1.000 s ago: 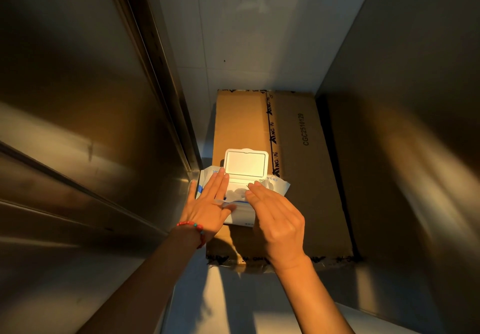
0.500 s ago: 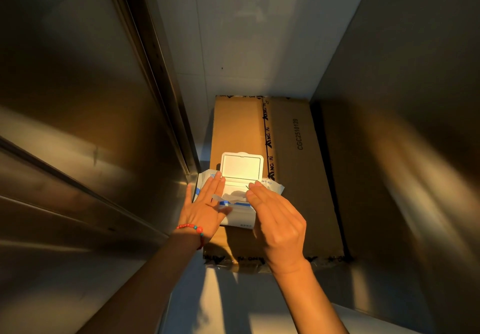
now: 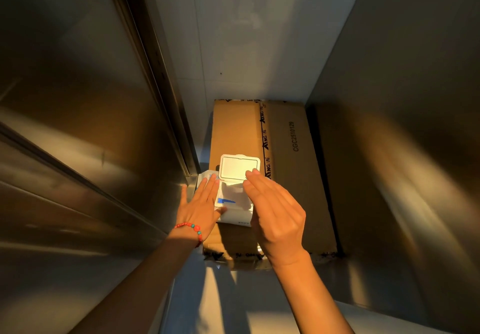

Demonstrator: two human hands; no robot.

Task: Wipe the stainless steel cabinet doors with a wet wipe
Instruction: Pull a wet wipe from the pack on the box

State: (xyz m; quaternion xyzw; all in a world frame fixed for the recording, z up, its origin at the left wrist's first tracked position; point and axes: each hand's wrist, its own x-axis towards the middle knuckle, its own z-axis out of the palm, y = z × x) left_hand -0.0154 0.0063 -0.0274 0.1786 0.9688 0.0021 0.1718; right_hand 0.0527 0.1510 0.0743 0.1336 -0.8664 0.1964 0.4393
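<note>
With its lid (image 3: 239, 166) flipped up, wet wipe pack (image 3: 233, 211) sits at cardboard box's (image 3: 291, 177) near-left corner, left hand (image 3: 201, 203) flat on it, right hand (image 3: 275, 209) open, hovering above, gripping nothing.

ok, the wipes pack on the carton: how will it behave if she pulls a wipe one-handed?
Probably soft and floppy: the wet wipe pack is a film pouch with crinkled edges, only the open flip lid looks rigid. Likely light enough to lift with the wipe, which may be why the left hand lies flat on it. It sits flat on the cardboard box, so tipping seems unlikely.
</note>
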